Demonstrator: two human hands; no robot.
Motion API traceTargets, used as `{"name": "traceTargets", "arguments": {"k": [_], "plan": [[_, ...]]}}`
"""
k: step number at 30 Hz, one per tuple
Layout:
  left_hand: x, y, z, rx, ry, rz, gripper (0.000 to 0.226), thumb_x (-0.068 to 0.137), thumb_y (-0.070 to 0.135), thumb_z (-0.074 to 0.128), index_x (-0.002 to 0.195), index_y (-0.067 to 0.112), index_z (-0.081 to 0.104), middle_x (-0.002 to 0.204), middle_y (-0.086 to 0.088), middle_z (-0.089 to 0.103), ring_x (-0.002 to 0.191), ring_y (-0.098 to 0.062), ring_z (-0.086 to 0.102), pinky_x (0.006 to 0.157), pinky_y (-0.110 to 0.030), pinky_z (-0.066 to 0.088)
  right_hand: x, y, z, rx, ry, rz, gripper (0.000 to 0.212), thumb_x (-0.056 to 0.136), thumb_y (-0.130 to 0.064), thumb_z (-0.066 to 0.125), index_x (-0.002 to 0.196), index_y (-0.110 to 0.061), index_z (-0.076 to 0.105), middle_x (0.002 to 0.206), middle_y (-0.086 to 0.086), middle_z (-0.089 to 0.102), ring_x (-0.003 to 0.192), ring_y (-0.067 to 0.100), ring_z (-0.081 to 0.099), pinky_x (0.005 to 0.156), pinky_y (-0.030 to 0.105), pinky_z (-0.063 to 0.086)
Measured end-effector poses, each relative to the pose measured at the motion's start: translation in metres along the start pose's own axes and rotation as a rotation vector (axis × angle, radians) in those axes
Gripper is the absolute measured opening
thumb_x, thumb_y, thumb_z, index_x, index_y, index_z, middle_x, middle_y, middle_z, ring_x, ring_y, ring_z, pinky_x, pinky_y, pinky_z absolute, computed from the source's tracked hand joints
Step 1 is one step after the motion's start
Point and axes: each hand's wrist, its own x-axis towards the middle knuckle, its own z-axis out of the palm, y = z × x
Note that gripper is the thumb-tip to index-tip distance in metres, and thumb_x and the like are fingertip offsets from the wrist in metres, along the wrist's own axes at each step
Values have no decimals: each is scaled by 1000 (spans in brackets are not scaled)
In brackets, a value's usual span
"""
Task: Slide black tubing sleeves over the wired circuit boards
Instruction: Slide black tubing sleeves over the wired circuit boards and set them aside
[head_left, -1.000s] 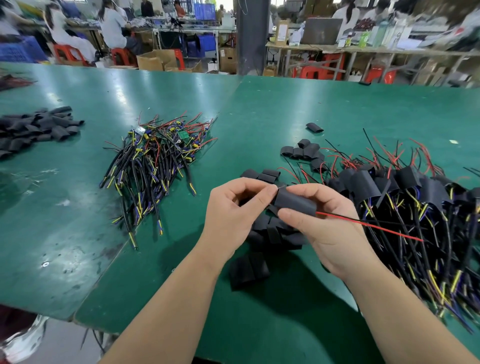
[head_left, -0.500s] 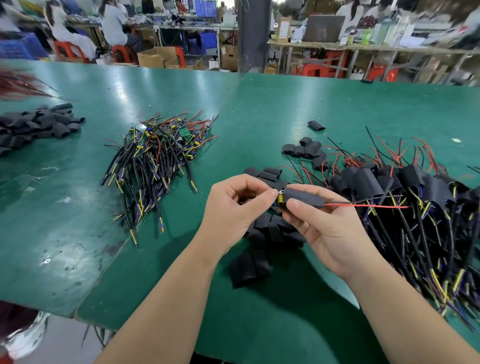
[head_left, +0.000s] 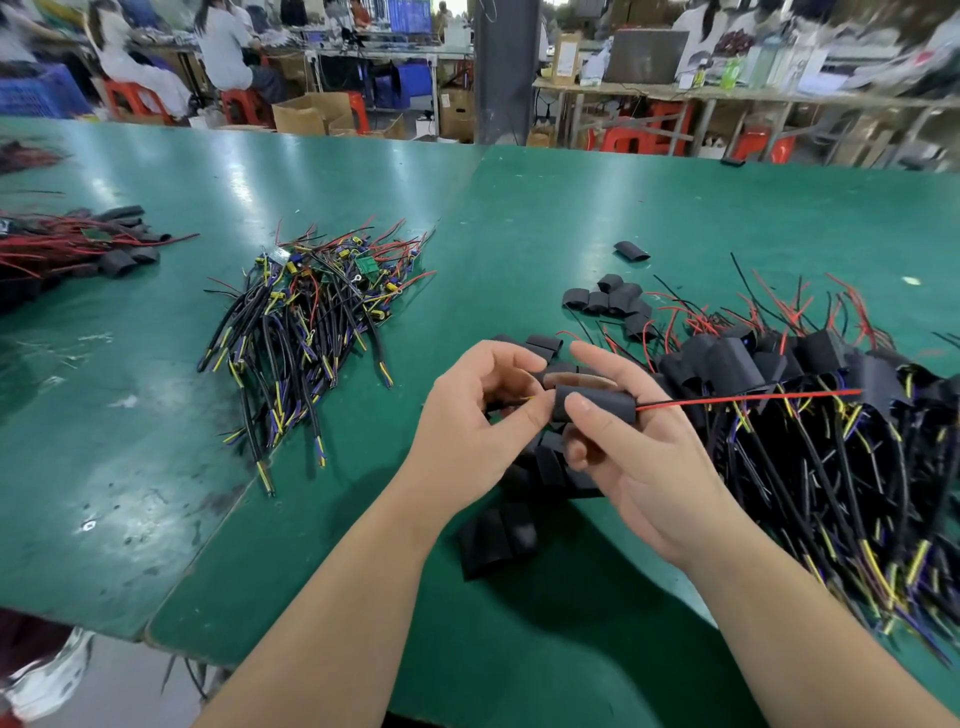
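Both hands are up over the green counter (head_left: 649, 208), centre of frame. The right grip (head_left: 639, 452) pinches a black tubing sleeve (head_left: 597, 404), with the thumb on its near face and the fingers behind it; the sleeve lies roughly level. A red wire (head_left: 753, 397) sticks out of its right end toward the right of the frame. The left grip (head_left: 480, 415) is curled, thumb and fingertips pinched at the sleeve's left end on dark leads with a bit of yellow showing; the board itself can't be made out. Under the hands is a loose heap of empty sleeves (head_left: 543, 470), with a few more flat sleeves (head_left: 493, 535) just below, toward the frame bottom. At right frame is a big pile of sleeved boards (head_left: 779, 364) with black, yellow and red leads trailing to the lower right. A small sleeve cluster (head_left: 608, 299) sits above the hands, and a single sleeve (head_left: 631, 251) lies further up. Centre left is a bundle of unsleeved wired boards (head_left: 311, 312), green boards showing at its top. At the far left edge is another pile of red wires and sleeves (head_left: 83, 244). The background is blurred, with seated workers, red stools and cardboard boxes.
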Motion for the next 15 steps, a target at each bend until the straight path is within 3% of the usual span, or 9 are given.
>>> {"name": "traceTargets", "arguments": {"k": [3, 6, 8, 10, 12, 15], "plan": [[-1, -2, 1, -6, -8, 13, 18, 83, 8, 58, 100, 13, 56, 78, 8, 62, 72, -7, 56, 72, -15, 43, 0, -2, 1, 169, -26, 65, 52, 72, -12, 64, 123, -17, 59, 110, 8, 66, 59, 12, 50, 52, 21, 43], [-1, -7, 0, 185, 15, 57, 29, 85, 2, 57, 99, 26, 51, 79, 11, 61, 75, -4, 59, 75, -12, 42, -2, 1, 3, -4, -42, 75, 51, 84, -4, 58, 130, -25, 51, 111, 4, 62, 57, 12, 45, 53, 22, 41], [-1, -9, 1, 277, 42, 96, 38, 83, -1, 60, 98, 32, 48, 80, 11, 63, 77, -3, 61, 76, -11, 43, 0, 5, 6, -75, 3, 52, 55, 91, 4, 52, 133, -31, 45, 101, 1, 64, 62, 9, 49, 57, 21, 43], [-2, -9, 2, 272, 78, 135, 34, 82, 6, 64, 98, 32, 50, 80, 10, 64, 76, -6, 62, 76, -13, 45, 3, 4, 6, -11, 100, 2, 56, 92, 8, 49, 133, -30, 44, 84, -1, 64, 61, 9, 52, 58, 19, 45], [-3, -7, 2, 223, 107, 153, 25, 82, 18, 65, 99, 29, 51, 83, 8, 65, 68, -13, 61, 71, -20, 48, 8, -4, 3, 142, 217, -25, 47, 90, 10, 51, 122, -24, 48, 67, -2, 57, 53, 9, 52, 53, 18, 47], [-1, -3, -6, 139, 175, 118, 13, 86, 23, 59, 97, 25, 53, 80, 2, 64, 50, -20, 59, 56, -24, 48, 13, -19, -12, 351, 319, -11, 17, 86, 0, 60, 93, -13, 52, 63, -1, 53, 45, 5, 50, 43, 13, 42]]}}
